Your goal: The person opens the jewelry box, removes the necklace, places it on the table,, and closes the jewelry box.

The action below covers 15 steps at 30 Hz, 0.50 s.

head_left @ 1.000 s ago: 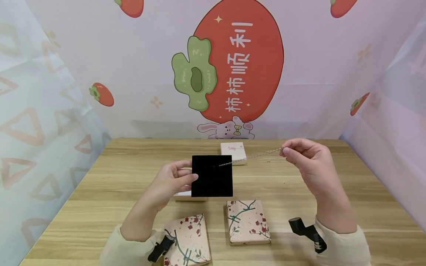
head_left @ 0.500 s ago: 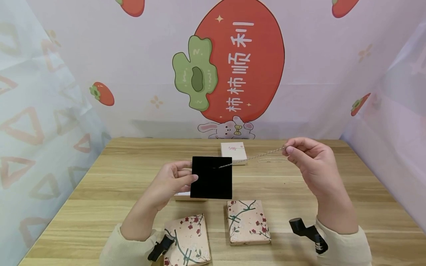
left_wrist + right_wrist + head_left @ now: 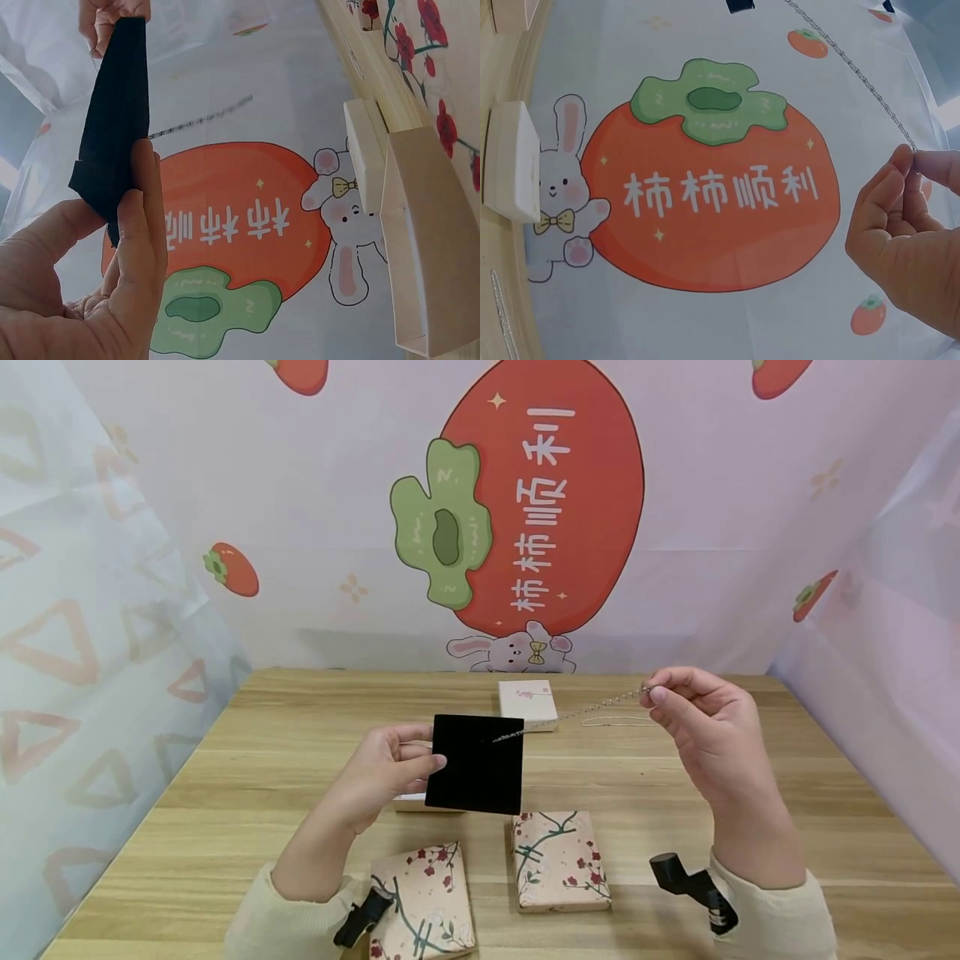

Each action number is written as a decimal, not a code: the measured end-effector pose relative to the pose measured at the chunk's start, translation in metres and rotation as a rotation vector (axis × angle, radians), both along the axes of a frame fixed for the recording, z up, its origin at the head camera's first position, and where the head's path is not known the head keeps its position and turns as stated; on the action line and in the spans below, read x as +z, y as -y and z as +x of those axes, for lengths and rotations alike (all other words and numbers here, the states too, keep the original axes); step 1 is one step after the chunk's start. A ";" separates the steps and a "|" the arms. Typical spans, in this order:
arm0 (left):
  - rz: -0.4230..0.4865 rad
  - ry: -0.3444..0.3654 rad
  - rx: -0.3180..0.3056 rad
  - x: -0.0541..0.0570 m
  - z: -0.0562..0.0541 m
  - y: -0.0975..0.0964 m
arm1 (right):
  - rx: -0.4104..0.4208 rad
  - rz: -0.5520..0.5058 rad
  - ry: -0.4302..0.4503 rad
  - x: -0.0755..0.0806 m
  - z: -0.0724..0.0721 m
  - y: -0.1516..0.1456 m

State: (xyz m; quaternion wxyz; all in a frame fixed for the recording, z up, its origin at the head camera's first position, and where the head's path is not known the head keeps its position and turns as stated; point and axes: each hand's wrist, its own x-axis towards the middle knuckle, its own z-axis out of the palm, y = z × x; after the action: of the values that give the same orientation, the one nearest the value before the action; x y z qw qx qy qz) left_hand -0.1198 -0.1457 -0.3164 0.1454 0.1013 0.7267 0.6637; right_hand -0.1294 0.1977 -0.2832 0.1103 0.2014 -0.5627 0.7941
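Blk pad [image 3: 476, 768] was pinched by L hand [image 3: 386, 768], silver chain [image 3: 855, 69] strung from it to R hand [image 3: 701, 718], pinched there; hands apart, above surface [image 3: 255, 793]. White was seen inside open box [image 3: 446, 247]; white box [image 3: 521, 703] contents were hidden.

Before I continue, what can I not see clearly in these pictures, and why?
- Head view: most of the open box's inside; the black pad and left hand cover it.
- Head view: the left flowered box's lower left corner; the bottom edge cuts it off.
- Head view: how the chain meets the black pad; too small and dark.
- Right wrist view: the chain's held end; the right hand hides it.
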 end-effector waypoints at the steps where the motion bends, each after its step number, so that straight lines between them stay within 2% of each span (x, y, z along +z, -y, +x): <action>1: -0.003 -0.001 0.001 0.000 0.000 0.000 | 0.004 -0.007 -0.001 0.000 0.000 0.000; 8: -0.079 -0.027 0.046 -0.002 -0.001 0.000 | 0.080 -0.146 -0.072 -0.002 -0.003 -0.007; 15: -0.069 -0.032 0.042 -0.002 -0.002 0.000 | 0.097 -0.149 -0.083 -0.001 -0.004 -0.014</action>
State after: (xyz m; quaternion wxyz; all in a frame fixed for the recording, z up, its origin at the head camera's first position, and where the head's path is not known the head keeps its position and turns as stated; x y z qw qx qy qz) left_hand -0.1219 -0.1457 -0.3189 0.1234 0.0914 0.7534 0.6394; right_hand -0.1336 0.2119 -0.2841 0.1095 0.2522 -0.4866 0.8292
